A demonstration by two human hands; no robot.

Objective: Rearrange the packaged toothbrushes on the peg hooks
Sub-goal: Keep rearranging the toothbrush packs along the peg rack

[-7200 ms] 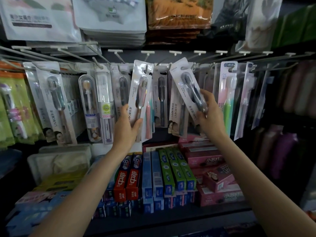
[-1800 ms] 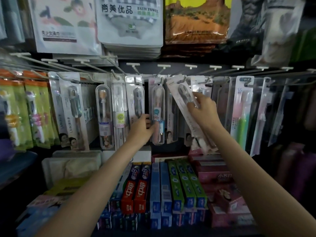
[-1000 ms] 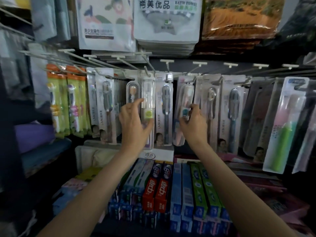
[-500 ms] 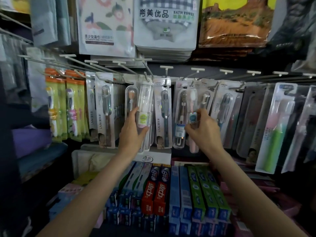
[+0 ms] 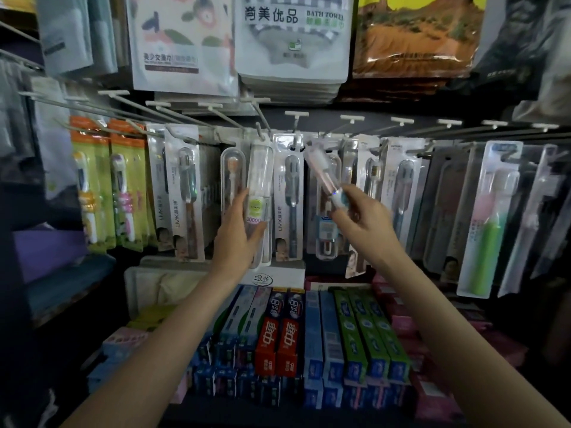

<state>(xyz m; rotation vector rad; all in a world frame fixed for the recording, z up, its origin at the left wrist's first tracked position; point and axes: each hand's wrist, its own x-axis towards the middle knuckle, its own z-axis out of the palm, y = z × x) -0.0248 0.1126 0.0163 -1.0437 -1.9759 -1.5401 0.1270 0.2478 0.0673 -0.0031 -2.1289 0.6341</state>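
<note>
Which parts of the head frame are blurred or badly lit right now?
Head view: right hand and the tilted pink toothbrush pack it pinches are motion-smeared; left hand on the clear tube pack is sharper; peg hooks bow with wide-angle distortion; both side edges fall into shadow.

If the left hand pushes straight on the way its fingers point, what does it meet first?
Little to travel: the left hand already grips the clear toothbrush case with the green label; going on up would likely slide along it toward its peg hook.

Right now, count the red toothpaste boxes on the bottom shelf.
2. One red box stands beside the other red box, mid-shelf, just left of the blue boxes. Others may be hidden behind.
</note>
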